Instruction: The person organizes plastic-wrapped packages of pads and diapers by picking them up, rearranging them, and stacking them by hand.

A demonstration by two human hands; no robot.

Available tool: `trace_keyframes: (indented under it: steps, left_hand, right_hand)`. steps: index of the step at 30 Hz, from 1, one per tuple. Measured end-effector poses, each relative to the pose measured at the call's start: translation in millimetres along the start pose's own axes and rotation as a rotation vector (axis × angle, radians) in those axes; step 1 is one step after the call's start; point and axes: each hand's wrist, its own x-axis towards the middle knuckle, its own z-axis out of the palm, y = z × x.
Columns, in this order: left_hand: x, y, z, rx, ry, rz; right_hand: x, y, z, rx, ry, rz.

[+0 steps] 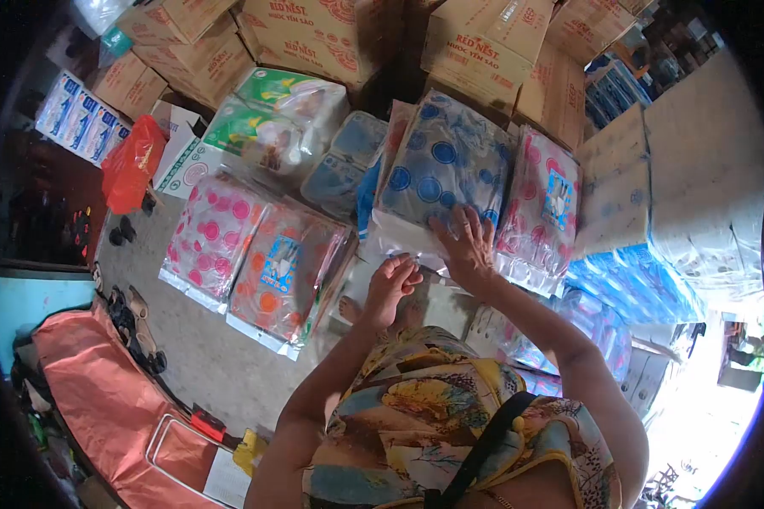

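Blue-dotted bundle [443,165]: right in the thick of it, just above the middle of the frame, wrapped in clear plastic, with a pale lower edge turned towards the person; what bears its weight is hidden from here.
Right hand [469,248]: laid on the bundle's lower right part, fingers spread, grip wide and closed round nothing; a flat palm like that looks suited to steadying slippery wrap.
Left hand [394,287]: up at the bundle's lower edge, fingers curled, grip narrow; whether a fold of plastic is pinched in there, I cannot tell.
Pink-dotted bundle [542,199]: close along the right flank, upper right of centre, probably lined up so the packs prop one another.
Orange-dotted bundle [278,276]: left of centre, lying over the floor [208,339] beside another pink-dotted pack [215,227], the pair neatly side by side, perhaps for easy reach.
Cartons [484,53]: stacked across the top of the frame, behind the soft packs, likely there to leave the near space for handling.
White-wrapped stack [611,182]: tall at the right, clear of both hands.
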Motion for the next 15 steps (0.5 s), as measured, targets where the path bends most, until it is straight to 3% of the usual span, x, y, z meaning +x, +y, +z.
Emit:
trace_keyframes:
  steps: [2,9,14,15]
  left_hand:
    - [-0.8,-1.8,1.5,-0.007,0.005,0.002]
    - [-3.5,-7.7,11.7,-0.033,-0.023,-0.023]
    - [-12.0,4.5,27.2,-0.092,-0.087,-0.025]
    - [-16.9,8.7,32.2,-0.107,-0.102,0.052]
  right_hand:
    - [0.4,7.1,7.1,0.142,0.092,-0.051]
    - [4.1,18.3,10.8,0.396,0.089,-0.099]
    - [15.9,15.1,-37.1,0.506,0.069,-0.099]
    - [15.2,12.3,-42.1,0.506,0.071,-0.099]
